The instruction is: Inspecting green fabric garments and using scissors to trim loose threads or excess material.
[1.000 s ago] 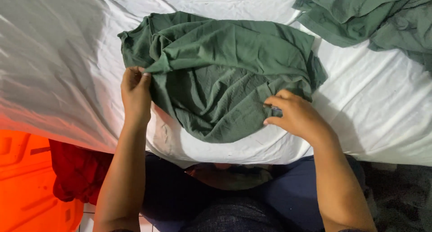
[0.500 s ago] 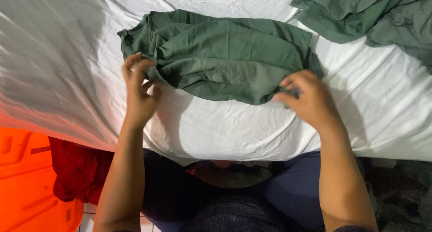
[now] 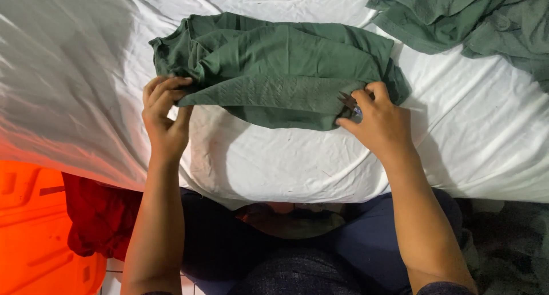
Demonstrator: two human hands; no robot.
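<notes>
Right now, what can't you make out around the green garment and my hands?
Head view only:
- Left hand fingertips: tucked into the green garment folds.
- Right hand grip: fabric hides it.
- Second green cloth: cut off by top and right edges.
- Orange container: cut off at left edge.

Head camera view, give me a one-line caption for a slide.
Left hand and right hand grip opposite ends of a folded green garment on a white sheet.
</notes>
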